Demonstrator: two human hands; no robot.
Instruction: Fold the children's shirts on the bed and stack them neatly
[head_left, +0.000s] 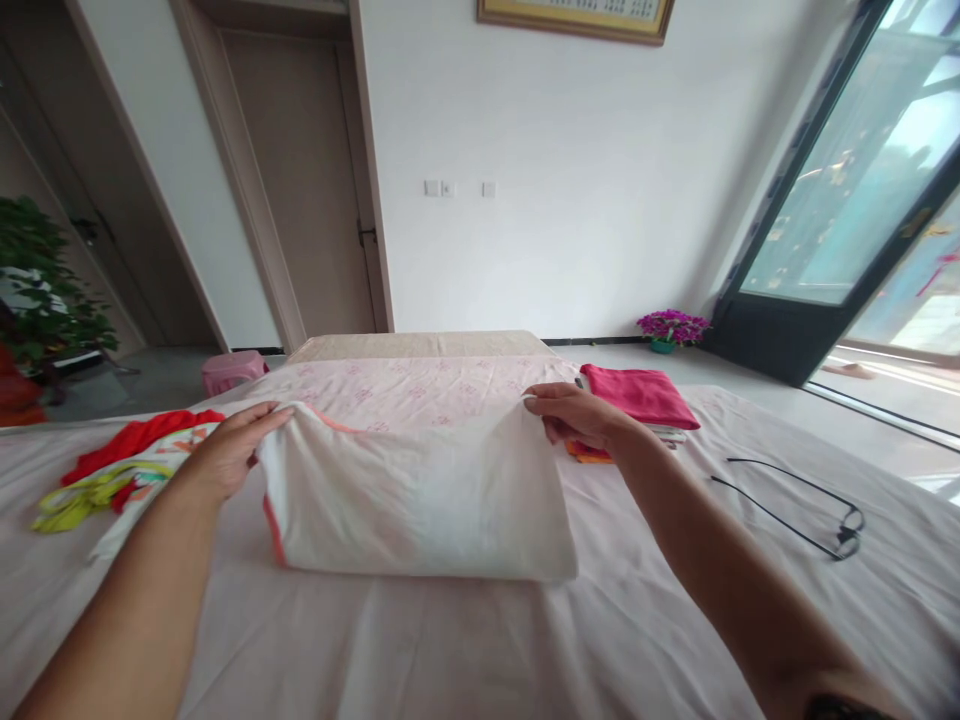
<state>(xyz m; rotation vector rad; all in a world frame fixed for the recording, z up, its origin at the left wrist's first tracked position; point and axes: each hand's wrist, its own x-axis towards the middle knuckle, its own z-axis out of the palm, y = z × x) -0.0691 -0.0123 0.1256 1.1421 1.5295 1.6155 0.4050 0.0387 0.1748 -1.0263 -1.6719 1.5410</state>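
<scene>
The left hand (pixel 234 452) and right hand (pixel 574 412) pinch the upper corners of a white, orange-edged cloth (pixel 427 505), apparently part-folded, over a pale pink sheet (pixel 420 650); right, a neat crimson-topped folded stack (pixel 637 396); left, a crumpled red, white and yellow-green heap (pixel 146 450), still unfolded.

Open room is offered by the bedsheet (pixel 420 650) at the frame's lower center, while passage is barred by the white cloth (pixel 420 500) mid-frame, heaped clothes (pixel 150 440) at left, and, at right, a folded stack (pixel 637 397) (red-topped) and eyeglasses (pixel 847 536).
</scene>
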